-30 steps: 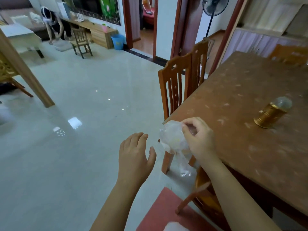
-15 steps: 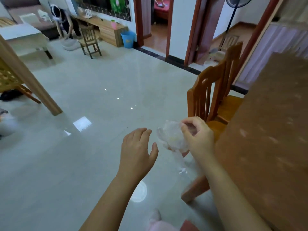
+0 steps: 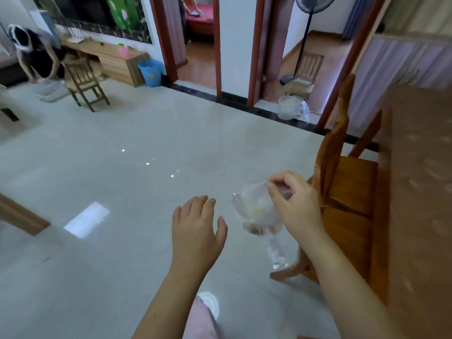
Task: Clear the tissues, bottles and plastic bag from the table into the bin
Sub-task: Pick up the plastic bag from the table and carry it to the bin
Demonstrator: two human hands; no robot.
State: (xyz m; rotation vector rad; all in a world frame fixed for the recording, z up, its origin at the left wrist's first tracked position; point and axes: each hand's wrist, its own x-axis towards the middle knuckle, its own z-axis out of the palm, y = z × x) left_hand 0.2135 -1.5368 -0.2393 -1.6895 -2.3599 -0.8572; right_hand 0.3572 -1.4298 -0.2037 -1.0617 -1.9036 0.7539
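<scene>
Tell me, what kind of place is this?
Most likely a family home's living and dining room: a brown wooden dining table with a wooden chair, a black standing fan, and a doorway to a bedroom.

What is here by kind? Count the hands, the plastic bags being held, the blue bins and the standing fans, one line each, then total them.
Hands: 2, the left hand open and empty, the right hand pinching
Held plastic bag: 1, clear, in the right hand
Blue bin: 1, on the floor by the far wall
Standing fan: 1, in the doorway
Total: 5
</scene>
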